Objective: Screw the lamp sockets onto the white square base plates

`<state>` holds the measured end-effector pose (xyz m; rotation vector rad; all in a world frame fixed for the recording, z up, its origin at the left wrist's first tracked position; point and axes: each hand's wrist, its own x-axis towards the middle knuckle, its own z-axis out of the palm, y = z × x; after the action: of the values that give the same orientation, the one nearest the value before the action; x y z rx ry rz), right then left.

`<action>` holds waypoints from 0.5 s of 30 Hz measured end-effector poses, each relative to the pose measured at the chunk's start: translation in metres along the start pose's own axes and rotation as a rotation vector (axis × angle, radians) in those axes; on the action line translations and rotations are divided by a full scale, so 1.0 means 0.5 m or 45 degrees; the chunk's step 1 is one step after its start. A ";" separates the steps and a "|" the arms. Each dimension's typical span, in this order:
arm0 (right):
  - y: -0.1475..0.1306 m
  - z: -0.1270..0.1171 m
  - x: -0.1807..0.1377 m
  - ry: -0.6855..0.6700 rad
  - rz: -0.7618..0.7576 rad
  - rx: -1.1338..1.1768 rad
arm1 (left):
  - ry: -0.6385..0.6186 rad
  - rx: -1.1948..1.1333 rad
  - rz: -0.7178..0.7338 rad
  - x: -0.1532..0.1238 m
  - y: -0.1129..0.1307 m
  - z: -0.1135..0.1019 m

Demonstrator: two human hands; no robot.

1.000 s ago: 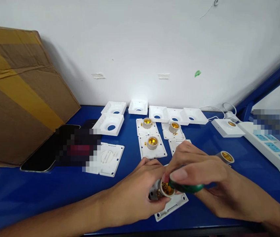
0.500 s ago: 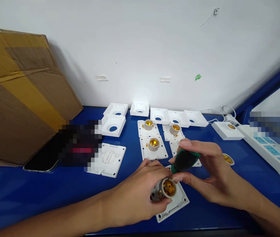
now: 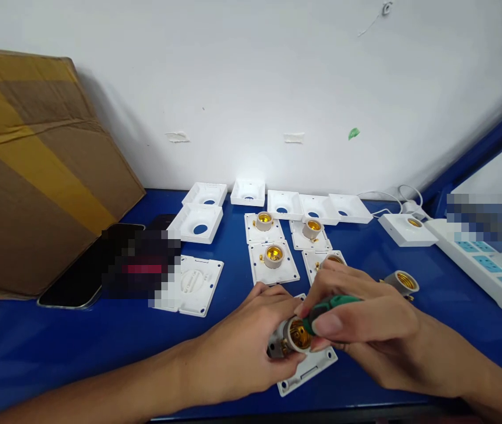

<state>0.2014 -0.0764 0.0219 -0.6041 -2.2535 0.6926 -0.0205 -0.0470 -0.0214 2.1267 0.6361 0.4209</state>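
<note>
My left hand is closed around a lamp socket with a brass-coloured threaded inside, keeping it tilted over a white square base plate. In my right hand is a screwdriver with a green and black handle, gripped between thumb and fingers. Its tip points down at the socket's rim or inside; my fingers and the handle hide exactly where it touches. Just beyond my hands, several base plates with sockets standing on them, such as this plate, lie on the blue table.
White square covers with round holes line the wall. A loose socket lies right of my right hand, near a power strip. Left are a bare plate, a phone and a cardboard box.
My right hand has rolled over the screwdriver, whose handle now leans lower and more to the right. My left hand still holds the socket in nearly the same place.
</note>
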 end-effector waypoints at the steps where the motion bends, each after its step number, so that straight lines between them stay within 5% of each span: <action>1: -0.001 0.002 0.000 0.002 0.006 -0.014 | -0.005 0.001 -0.010 0.000 0.000 0.000; 8: 0.006 -0.004 -0.002 0.079 0.002 0.097 | -0.007 0.040 -0.002 -0.003 0.007 -0.005; 15: 0.003 -0.022 -0.006 -0.019 0.043 0.197 | -0.011 0.022 0.000 0.000 0.007 -0.009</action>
<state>0.2117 -0.0738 0.0265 -0.5640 -2.1830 0.8814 -0.0218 -0.0460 -0.0160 2.1435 0.6368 0.4078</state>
